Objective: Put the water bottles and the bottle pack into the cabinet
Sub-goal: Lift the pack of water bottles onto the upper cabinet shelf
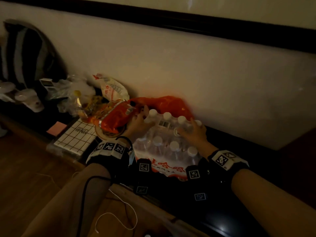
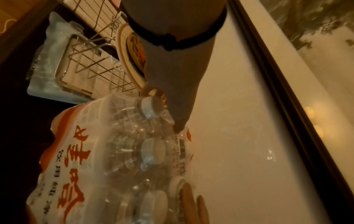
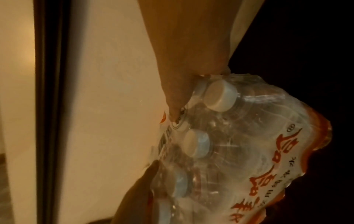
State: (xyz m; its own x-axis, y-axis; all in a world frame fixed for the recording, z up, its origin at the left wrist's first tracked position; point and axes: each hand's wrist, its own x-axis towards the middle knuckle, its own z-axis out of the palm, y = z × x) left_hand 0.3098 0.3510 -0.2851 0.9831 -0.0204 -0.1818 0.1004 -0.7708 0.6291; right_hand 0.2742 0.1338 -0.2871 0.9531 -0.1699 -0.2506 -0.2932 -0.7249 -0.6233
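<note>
A shrink-wrapped bottle pack (image 1: 168, 148) with white caps and red lettering sits on a dark surface against the pale wall. My left hand (image 1: 141, 123) grips its far left top, fingers curled over the wrap by the caps. My right hand (image 1: 192, 131) grips the far right top the same way. In the left wrist view a left fingertip (image 2: 177, 125) digs into the wrap of the bottle pack (image 2: 114, 151). The right wrist view shows my right hand (image 3: 182, 68) pressing into the film of the bottle pack (image 3: 239, 144) beside a cap. No loose bottles or cabinet are visible.
A red plastic bag (image 1: 164, 103) and snack packets (image 1: 95, 106) lie just left of and behind the pack. A white grid-patterned rack (image 1: 77, 136) and a pink pad (image 1: 56, 128) sit further left. The wall (image 1: 205, 74) is close behind. A white cable (image 1: 118, 218) trails below.
</note>
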